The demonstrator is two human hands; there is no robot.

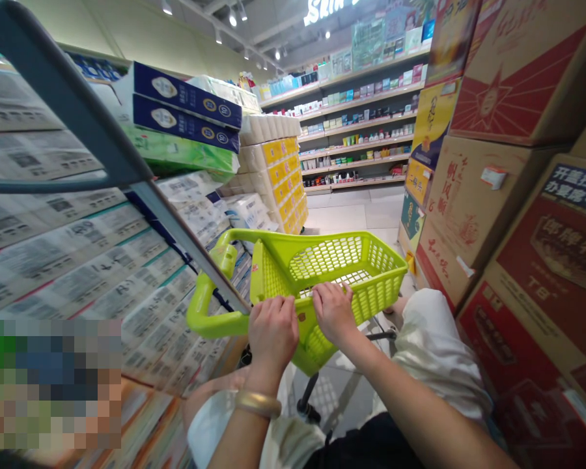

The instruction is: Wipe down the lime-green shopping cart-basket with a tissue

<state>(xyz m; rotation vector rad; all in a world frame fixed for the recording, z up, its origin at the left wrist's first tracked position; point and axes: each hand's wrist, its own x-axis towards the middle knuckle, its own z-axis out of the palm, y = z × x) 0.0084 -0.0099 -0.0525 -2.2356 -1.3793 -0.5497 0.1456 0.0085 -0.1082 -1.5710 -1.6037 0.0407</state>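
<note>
At lower centre of frame, noted left hand [272, 332] and right hand [333, 312] curled shut side by side over near rim of green cart basket [322, 236], long axis stretching up-frame from them toward aisle, right hand slightly farther forward.

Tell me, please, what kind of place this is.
Probably a supermarket aisle: the left hand and right hand hold a green shopping basket, packs of tissue are stacked nearby, and shelves of small goods line the far wall.
</note>
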